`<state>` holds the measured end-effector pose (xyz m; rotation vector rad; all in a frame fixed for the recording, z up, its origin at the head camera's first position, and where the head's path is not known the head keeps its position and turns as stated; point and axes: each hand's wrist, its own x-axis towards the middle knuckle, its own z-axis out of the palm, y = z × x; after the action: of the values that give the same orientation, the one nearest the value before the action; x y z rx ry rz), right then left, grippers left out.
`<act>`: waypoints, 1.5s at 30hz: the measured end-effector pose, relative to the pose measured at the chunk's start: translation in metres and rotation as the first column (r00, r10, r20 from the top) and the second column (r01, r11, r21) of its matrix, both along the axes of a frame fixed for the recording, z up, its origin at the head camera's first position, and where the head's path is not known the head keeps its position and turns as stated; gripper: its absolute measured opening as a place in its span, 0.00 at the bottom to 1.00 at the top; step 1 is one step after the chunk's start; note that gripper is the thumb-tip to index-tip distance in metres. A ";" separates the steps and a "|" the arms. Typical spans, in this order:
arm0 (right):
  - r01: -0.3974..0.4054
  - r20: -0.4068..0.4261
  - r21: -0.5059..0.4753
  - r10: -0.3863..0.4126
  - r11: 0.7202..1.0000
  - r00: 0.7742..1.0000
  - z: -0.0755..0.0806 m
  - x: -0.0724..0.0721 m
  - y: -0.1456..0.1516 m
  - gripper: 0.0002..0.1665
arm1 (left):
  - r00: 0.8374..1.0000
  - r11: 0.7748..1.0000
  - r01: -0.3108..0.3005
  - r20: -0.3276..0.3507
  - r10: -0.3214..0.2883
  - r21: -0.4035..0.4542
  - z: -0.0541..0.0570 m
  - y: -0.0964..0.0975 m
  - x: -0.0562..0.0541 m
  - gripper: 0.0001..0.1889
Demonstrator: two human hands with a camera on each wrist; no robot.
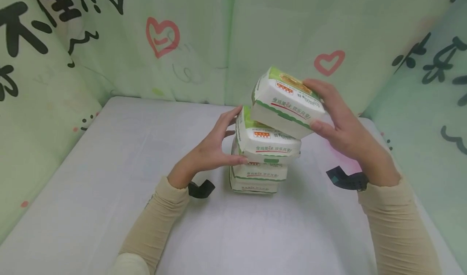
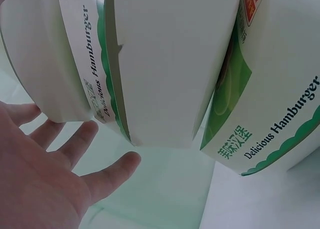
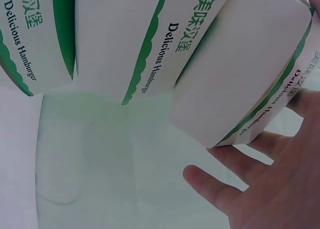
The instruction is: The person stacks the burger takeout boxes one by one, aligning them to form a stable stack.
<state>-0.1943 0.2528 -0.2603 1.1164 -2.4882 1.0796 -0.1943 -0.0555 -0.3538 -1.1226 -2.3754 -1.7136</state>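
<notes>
My right hand (image 1: 341, 125) grips a white and green hamburger box (image 1: 288, 103) at its right end, thumb on the front and fingers over the back. That box is tilted down to the right, above a stack of similar boxes. My left hand (image 1: 208, 147) holds the upper stacked box (image 1: 270, 143) at its left side, thumb at the front lower edge and fingers behind. Beneath it sit lower boxes (image 1: 259, 173), set slightly to the left. In the left wrist view some left fingers (image 2: 77, 144) are spread beside the cartons. Whether the tilted box touches the stack, I cannot tell.
The stack stands on a white-covered table (image 1: 120, 178). Green cloth walls (image 1: 204, 32) with hearts and black writing rise behind and at both sides. A black strap (image 1: 346, 179) is on the right wrist and another black strap (image 1: 201, 188) on the left.
</notes>
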 end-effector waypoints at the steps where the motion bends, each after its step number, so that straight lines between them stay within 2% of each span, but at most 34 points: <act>1: -0.002 0.002 -0.005 0.002 1.000 1.000 -0.001 -0.001 0.001 0.44 | 1.000 1.000 0.002 0.001 -0.002 0.001 0.000 0.000 0.000 0.59; 8: 0.006 0.033 -0.041 -0.004 0.999 0.999 -0.005 -0.002 0.003 0.44 | 0.999 1.000 0.010 0.038 -0.010 -0.004 -0.003 0.002 -0.002 0.58; 15: 0.027 0.113 -0.111 -0.014 0.993 0.993 -0.008 -0.002 0.003 0.42 | 0.997 1.000 0.022 0.069 -0.022 -0.007 -0.006 0.002 -0.004 0.56; 22: 0.037 0.108 -0.085 -0.027 0.996 0.994 -0.010 -0.004 0.004 0.43 | 0.996 1.000 0.020 0.089 -0.019 -0.009 -0.008 0.000 -0.005 0.56; 29: 0.043 0.205 -0.177 -0.006 0.983 0.979 -0.014 -0.003 0.006 0.41 | 0.995 0.999 0.032 0.092 -0.033 0.002 -0.009 0.001 -0.007 0.55; 33: 0.071 0.237 -0.206 -0.021 0.976 0.971 -0.016 -0.002 0.009 0.41 | 0.994 1.000 0.024 0.103 -0.023 -0.005 -0.008 0.002 -0.008 0.55; 38: 0.076 0.233 -0.209 -0.025 0.975 0.972 -0.018 -0.001 0.011 0.42 | 0.994 1.000 0.013 0.109 -0.012 -0.008 -0.007 0.003 -0.008 0.56; 45: 0.074 0.198 -0.166 -0.040 0.983 0.979 -0.015 -0.004 0.010 0.43 | 0.995 1.000 0.008 0.102 -0.009 0.011 -0.010 0.002 -0.008 0.59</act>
<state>-0.1984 0.2628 -0.2753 0.9248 -2.4926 1.4175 -0.2022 -0.0532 -0.3633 -1.0699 -2.4192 -1.8265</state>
